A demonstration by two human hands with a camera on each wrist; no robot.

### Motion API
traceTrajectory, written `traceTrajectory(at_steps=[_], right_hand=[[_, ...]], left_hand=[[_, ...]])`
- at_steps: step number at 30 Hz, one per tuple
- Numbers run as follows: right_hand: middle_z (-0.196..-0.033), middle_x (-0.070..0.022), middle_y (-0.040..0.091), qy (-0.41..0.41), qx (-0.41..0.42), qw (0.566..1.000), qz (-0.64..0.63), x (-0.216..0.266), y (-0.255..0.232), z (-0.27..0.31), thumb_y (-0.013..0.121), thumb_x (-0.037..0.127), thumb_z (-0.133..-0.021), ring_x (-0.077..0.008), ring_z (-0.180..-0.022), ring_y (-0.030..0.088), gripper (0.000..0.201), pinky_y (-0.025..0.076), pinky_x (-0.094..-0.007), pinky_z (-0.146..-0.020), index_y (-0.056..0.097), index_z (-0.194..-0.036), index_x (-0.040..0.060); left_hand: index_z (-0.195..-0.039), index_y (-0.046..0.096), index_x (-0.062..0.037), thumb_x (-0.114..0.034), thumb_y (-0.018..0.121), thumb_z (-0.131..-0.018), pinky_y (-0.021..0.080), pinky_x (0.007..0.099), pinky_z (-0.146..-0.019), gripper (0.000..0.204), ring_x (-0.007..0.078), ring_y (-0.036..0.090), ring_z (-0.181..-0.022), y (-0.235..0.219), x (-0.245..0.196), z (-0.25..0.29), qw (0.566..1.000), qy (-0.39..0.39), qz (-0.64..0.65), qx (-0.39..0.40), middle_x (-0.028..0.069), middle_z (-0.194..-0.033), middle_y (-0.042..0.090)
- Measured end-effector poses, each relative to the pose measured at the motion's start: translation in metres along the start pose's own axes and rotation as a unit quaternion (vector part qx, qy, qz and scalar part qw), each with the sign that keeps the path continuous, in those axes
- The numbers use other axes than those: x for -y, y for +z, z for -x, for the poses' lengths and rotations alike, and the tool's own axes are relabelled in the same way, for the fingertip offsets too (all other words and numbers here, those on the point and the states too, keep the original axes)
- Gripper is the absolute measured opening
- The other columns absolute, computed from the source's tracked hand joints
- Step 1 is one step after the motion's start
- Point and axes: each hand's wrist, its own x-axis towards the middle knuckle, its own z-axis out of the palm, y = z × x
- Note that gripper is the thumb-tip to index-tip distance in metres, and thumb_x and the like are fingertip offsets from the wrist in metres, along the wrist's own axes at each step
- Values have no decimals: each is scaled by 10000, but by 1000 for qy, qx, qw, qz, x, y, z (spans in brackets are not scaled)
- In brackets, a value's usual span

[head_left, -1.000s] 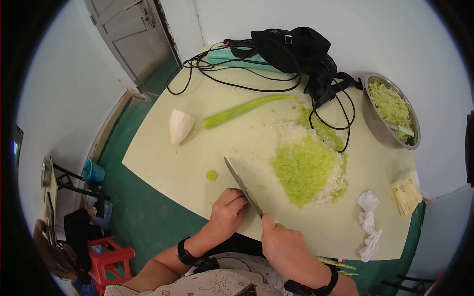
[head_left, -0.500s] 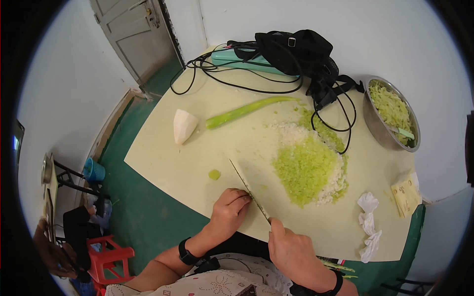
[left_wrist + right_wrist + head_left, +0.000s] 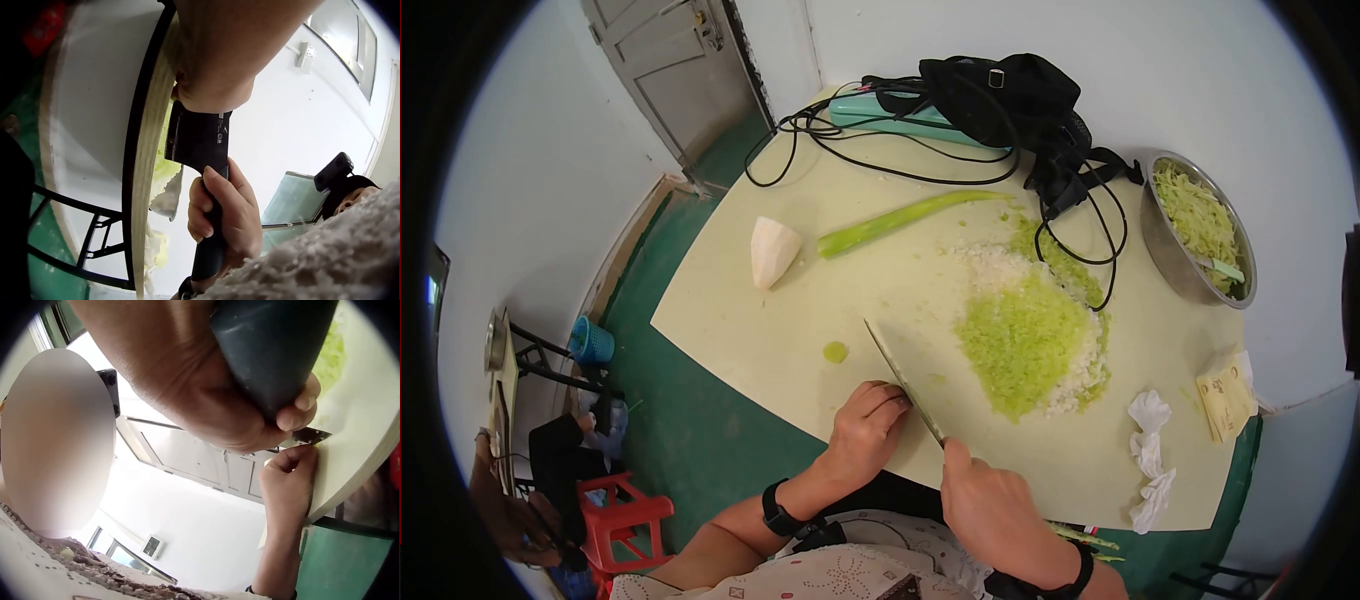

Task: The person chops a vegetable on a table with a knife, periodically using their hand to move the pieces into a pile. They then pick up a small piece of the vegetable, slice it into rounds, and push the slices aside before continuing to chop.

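My right hand (image 3: 992, 508) grips the black handle of a broad-bladed kitchen knife (image 3: 890, 362), whose dark blade shows in the left wrist view. The blade points away over the table, nearly edge-on from above. My left hand (image 3: 864, 432) rests near the table's front edge with curled fingers, their tips right beside the blade. What lies beneath these fingertips is hidden. To the right of the knife spreads a heap of finely chopped green and white vegetable (image 3: 1015, 345). One round green slice (image 3: 835, 352) lies left of the knife tip.
Farther back lie a white peeled root piece (image 3: 775, 253) and a long green stem (image 3: 890, 223). A black bag (image 3: 1010, 95) with looped cables lies at the back. On the right are a steel bowl (image 3: 1165, 245) of shreds, crumpled tissues (image 3: 1148, 450) and a yellow packet (image 3: 1225, 400).
The knife has turned from showing its blade face to nearly edge-on. My right hand has moved slightly right with it, while the left hand stays at the blade.
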Motion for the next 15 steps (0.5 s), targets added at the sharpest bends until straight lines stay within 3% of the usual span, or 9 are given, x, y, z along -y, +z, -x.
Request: traceTrajectory(at_steps=[5, 15], right_hand=[[-591, -177, 567, 1, -34, 999, -31, -12, 18, -6, 501, 77, -867, -369, -514, 569, 142, 453, -452, -474, 454, -955, -24], [-630, -176, 589, 3, -37, 999, -25, 0, 3, 7, 510, 97, -870, -360, -544, 587, 203, 464, -442, -484, 457, -1025, -24]], left_hand=[[-802, 635, 12, 114, 668, -613, 515, 344, -657, 218, 277, 610, -793, -1, -1, 2, 1000, -3, 8, -1, 107, -856, 625], [-802, 632, 15, 113, 662, -621, 519, 341, -666, 208, 279, 611, -798, -1, -1, 2, 1000, -5, 8, -12, 107, -850, 623]])
